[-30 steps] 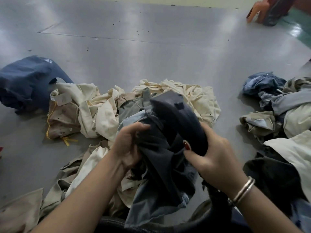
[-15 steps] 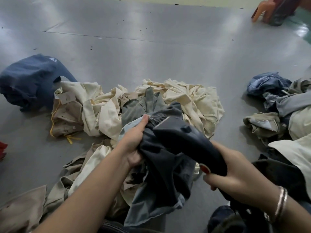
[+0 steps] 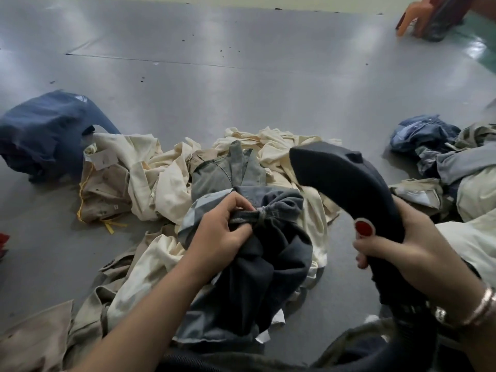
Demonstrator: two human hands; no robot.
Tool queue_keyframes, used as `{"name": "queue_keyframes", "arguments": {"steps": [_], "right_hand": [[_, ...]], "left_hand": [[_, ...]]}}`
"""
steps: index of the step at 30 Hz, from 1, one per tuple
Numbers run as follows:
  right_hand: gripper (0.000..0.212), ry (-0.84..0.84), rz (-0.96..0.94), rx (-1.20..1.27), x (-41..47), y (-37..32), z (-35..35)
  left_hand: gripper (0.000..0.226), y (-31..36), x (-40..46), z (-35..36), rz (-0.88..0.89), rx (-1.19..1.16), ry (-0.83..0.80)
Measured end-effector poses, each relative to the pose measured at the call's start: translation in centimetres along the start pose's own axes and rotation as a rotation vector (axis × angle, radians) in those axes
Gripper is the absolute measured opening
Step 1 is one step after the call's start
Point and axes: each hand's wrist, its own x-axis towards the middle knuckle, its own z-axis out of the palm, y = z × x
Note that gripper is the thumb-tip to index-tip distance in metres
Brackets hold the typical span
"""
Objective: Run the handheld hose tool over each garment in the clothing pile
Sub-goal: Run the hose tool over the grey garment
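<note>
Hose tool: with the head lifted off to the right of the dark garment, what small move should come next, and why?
Probably bring the hose tool back left and down onto the dark garment. The right hand holds the tool clear of the cloth, while the left hand grips the garment bunched above the cream pile, ready for a pass.

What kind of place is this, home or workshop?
Probably a garment workshop or laundry floor, not a home. Unsorted clothing piles lie straight on a wide bare grey floor, a second heap sits to the right, and the right hand holds a hose tool.
</note>
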Motion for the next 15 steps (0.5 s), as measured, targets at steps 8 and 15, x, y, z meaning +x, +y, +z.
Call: {"name": "queue_keyframes", "arguments": {"steps": [8,15], "right_hand": [[0.047,-0.371,0.163,0.001,-1.5,1.8,0.9],[0.036,0.053,0.193,-0.022,0.5,2.6,1.0]], "left_hand": [[0.043,0.3,-0.3,-0.7,0.160,0.046,0.063],[0.043,0.4,-1.3,-0.4,0.169,0.181,-0.159]]}}
